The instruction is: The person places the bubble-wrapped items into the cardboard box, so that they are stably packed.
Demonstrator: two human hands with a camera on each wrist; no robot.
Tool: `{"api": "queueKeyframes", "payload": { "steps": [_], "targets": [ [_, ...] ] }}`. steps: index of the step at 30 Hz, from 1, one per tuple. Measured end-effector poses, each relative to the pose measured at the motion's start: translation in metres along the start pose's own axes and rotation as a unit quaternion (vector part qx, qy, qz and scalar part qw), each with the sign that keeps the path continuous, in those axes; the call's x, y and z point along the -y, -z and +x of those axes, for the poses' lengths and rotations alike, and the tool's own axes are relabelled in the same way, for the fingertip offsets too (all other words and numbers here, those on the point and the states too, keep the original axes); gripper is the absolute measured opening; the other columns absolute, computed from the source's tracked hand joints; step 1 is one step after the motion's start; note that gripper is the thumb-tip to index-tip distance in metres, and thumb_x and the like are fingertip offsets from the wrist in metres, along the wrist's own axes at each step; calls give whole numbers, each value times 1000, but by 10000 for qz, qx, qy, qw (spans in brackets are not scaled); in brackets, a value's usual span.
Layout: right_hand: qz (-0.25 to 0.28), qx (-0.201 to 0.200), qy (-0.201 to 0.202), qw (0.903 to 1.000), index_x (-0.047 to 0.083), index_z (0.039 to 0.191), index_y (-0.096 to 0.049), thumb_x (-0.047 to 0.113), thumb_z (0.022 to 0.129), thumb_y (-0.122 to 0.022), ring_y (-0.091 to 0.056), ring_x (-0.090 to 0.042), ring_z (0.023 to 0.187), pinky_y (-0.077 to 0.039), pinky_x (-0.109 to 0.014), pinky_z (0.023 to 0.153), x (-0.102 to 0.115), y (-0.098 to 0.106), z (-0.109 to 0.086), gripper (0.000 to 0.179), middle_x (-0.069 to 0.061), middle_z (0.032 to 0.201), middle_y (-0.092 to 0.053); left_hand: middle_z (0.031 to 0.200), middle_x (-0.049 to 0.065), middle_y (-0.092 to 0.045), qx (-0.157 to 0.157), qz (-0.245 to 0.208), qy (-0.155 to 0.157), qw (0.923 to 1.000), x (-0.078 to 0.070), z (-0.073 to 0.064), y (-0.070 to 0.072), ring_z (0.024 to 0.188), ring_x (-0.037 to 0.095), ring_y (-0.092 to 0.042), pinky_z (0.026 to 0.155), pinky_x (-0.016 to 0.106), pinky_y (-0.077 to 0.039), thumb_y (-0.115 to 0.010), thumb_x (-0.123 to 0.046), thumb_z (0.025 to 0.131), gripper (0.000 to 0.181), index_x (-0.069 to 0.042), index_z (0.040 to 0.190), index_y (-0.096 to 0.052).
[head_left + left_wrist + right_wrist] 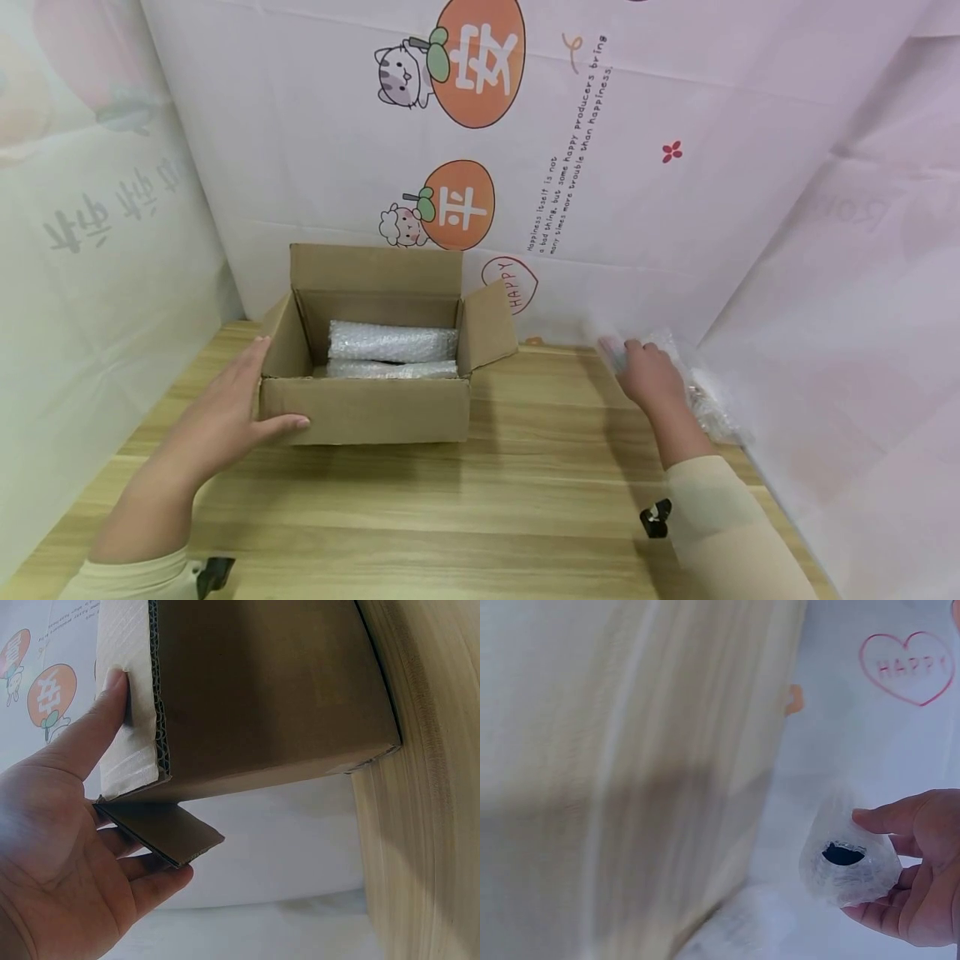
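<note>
Right hand (654, 377) grips clear bubble-wrapped roll (847, 883), dark-centred end, at 3 o'clock from open brown cardboard box (367, 412); left hand (225, 421) grips box's 8 o'clock corner. Roll likely light, soft-skinned, slippery, maybe fragile inside; best held round its middle.

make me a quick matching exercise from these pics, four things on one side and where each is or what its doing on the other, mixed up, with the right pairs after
Things
1. left hand
2. right hand
3. two wrapped bundles
4. red heart outline

Places or states
A. inside the open cardboard box
B. on the white backdrop, around the word HAPPY
C. holding a wrapped item
D. gripping a corner of the box

Right pairs: 1-D, 2-C, 3-A, 4-B
</note>
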State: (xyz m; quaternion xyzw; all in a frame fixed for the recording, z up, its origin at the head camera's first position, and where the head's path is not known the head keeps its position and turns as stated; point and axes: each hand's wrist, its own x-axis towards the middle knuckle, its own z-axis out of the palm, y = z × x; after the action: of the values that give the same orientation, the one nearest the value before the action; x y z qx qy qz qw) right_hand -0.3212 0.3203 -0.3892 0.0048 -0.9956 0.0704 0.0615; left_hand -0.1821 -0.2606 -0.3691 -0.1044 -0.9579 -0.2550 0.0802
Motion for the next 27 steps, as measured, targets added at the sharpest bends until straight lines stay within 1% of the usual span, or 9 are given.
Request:
{"api": "queueKeyframes", "payload": {
  "steps": [4, 10, 16, 22, 27],
  "targets": [
    [24, -54, 64, 10000, -2, 142, -42, 17, 91, -63, -50, -51, 112, -48, -63, 82, 14, 13, -4, 58, -33, 128, -50, 164, 21, 3, 23, -8, 14, 10000, 1, 0, -1, 146, 52, -10, 113, 71, -15, -69, -68, 76, 127, -11, 158, 8],
    [118, -35, 116, 9999, 2, 145, -41, 19, 93, -65, -48, -49, 120, -48, -64, 88, 33, 33, -8, 60, -30, 137, -47, 164, 22, 1, -19, 10, -16, 10000, 3, 0, -1, 146, 52, -11, 111, 73, -17, -68, -69, 77, 126, -11, 158, 8],
    [253, -66, 391, 9989, 3, 144, -43, 20, 93, -65, -47, -49, 124, -45, -66, 95, 48, 54, -12, 57, -28, 139, -48, 164, 22, 0, -52, 19, -59, 10000, 4, 0, -2, 145, 52, -11, 111, 73, -17, -68, -70, 77, 125, -12, 158, 7],
    [386, -198, 678, 9968, 6, 143, -45, 21, 93, -66, -48, -47, 125, -44, -65, 97, 65, 76, -13, 57, -25, 137, -51, 164, 20, 1, -69, 8, -28, 10000, 4, 0, -2, 145, 52, -12, 112, 72, -18, -69, -69, 77, 125, -13, 158, 7],
    [524, -288, 894, 9942, 7, 144, -46, 21, 91, -67, -48, -44, 127, -42, -64, 100, 81, 92, -13, 58, -23, 140, -51, 164, 19, 2, -34, -23, 14, 10000, 3, 0, -2, 146, 51, -11, 112, 72, -17, -69, -69, 76, 125, -13, 158, 8]
  ]
}}
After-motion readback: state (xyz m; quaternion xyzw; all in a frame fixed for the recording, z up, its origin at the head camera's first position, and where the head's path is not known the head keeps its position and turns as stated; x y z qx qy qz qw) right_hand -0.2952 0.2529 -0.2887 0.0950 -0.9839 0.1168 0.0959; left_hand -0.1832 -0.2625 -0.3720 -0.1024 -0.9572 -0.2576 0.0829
